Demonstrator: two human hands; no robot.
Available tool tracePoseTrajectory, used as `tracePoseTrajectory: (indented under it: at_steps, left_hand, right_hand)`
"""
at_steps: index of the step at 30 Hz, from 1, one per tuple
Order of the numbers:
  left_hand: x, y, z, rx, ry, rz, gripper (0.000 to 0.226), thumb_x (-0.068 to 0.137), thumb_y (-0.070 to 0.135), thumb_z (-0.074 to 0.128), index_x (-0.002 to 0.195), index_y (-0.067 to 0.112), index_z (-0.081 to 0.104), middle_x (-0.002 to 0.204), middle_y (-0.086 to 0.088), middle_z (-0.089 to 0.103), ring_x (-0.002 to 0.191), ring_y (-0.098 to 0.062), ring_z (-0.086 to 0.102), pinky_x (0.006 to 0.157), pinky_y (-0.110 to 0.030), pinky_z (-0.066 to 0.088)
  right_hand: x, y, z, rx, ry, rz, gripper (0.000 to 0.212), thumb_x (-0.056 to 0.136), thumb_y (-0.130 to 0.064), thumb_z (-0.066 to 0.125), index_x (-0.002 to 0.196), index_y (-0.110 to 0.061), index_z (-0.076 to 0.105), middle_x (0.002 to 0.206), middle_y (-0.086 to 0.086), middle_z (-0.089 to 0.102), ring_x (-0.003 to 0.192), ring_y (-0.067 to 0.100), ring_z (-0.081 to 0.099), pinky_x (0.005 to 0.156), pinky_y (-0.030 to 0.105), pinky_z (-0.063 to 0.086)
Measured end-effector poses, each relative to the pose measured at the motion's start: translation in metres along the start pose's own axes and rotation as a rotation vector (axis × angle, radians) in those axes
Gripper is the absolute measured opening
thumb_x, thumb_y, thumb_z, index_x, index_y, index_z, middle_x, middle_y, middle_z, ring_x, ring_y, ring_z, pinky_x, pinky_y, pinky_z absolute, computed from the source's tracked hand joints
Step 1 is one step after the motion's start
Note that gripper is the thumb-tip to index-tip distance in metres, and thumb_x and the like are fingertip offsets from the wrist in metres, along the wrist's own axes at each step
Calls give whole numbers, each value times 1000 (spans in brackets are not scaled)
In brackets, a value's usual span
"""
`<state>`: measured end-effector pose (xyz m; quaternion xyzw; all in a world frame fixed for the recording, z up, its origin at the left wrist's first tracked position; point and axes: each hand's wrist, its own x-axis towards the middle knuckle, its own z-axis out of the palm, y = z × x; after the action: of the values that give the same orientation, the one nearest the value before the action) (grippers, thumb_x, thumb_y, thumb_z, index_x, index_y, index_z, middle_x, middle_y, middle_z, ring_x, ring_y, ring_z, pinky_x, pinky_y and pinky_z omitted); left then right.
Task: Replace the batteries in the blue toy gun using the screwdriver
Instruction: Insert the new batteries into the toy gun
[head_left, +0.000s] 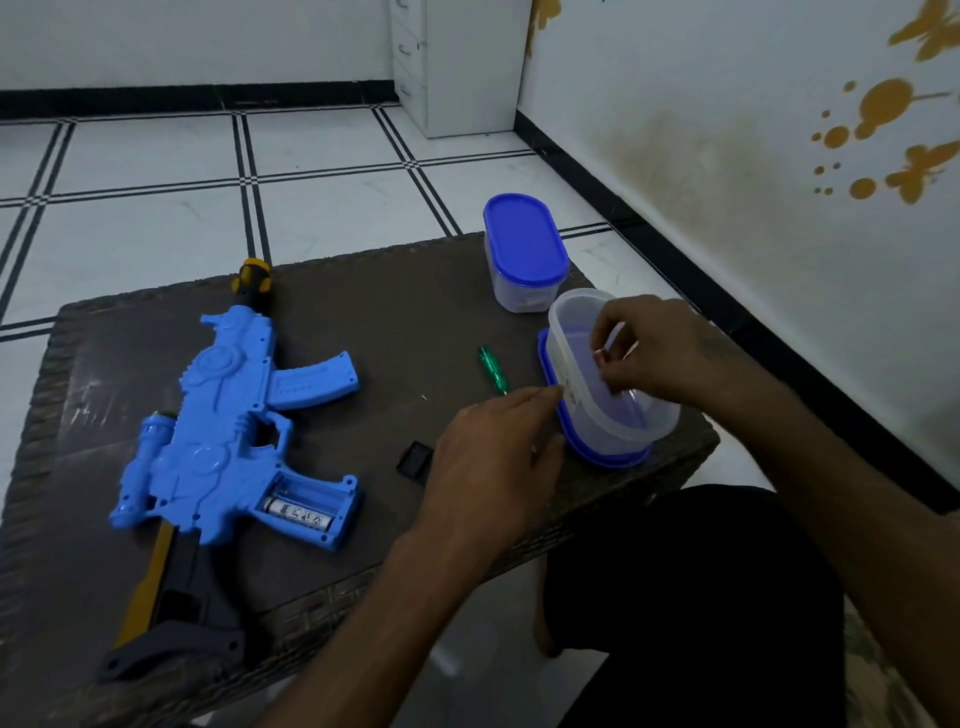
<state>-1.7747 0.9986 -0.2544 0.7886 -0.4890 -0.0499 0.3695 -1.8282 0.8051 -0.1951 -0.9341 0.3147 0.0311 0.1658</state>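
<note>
The blue toy gun (228, 426) lies on the left of the dark table (363, 312), its grip compartment open with one battery (298, 518) showing inside. The small black compartment cover (414, 460) lies beside my left hand. A green screwdriver (491, 370) lies mid-table. An open clear container (597, 384) stands on its blue lid (587, 451) at the right. My right hand (654, 353) reaches into it, fingertips pinching a small battery (602, 356) with a red end. My left hand (493, 457) touches the container's near wall with straight fingers.
A second clear container with a blue lid (522, 249) stands closed at the table's far right. The table's right edge (696, 452) is close to the open container. My knee in dark cloth (691, 597) is below the table edge. A white tiled floor surrounds the table.
</note>
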Motion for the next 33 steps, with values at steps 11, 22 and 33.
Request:
tracePoseTrajectory:
  at_steps: [11, 22, 33]
  left_hand:
    - [-42, -76, -84, 3, 372, -312, 21, 91, 24, 63, 110, 25, 72, 110, 11, 71, 105, -8, 63, 90, -26, 47]
    - [-108, -134, -128, 152, 304, -575, 47, 92, 32, 62, 136, 17, 56, 150, -4, 44, 139, -21, 39, 113, -41, 35]
    - [-110, -133, -113, 225, 283, -598, 53, 97, 40, 49, 147, 23, 42, 156, 1, 36, 148, -23, 22, 117, -46, 27]
  right_hand:
    - [-53, -75, 7, 632, 94, -335, 31, 82, -2, 74, 106, -18, 63, 85, -9, 62, 73, 8, 69, 73, 26, 61]
    - [-67, -146, 86, 529, -170, -485, 20, 75, -10, 82, 90, -18, 72, 84, -3, 74, 78, 7, 70, 75, 22, 57]
    - [-66, -161, 105, 199, -37, -643, 11, 79, -18, 81, 87, -16, 73, 86, -4, 60, 74, 9, 55, 73, 31, 49]
